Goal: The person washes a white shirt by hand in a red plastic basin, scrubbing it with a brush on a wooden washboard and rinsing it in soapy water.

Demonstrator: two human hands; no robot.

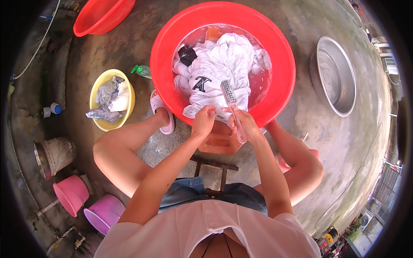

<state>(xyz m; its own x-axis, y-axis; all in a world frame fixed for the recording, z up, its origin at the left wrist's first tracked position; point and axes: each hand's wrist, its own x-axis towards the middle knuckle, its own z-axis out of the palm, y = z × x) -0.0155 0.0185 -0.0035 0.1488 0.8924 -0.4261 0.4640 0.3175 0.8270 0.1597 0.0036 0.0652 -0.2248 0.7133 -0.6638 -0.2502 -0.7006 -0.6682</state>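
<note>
In a large red plastic tub [282,64] lies a wet white garment [222,61] with a black letter emblem. It is draped over an orange plastic washboard [219,148], whose near end sticks out past the tub's rim towards me. My left hand [204,121] has its fingers curled at the garment's near edge and appears to pinch the cloth. My right hand [246,122] grips the handle of a pink scrubbing brush [229,92], its grey bristles facing up above the garment. Cloudy water and more cloth, including a black piece [187,55], surround the garment.
A yellow basin [130,109] of clothes and a green pump bottle [142,71] stand left of the tub. A metal basin [337,77] stands right, another red basin [103,16] far left. Pink [72,193] and purple [105,213] buckets sit near left.
</note>
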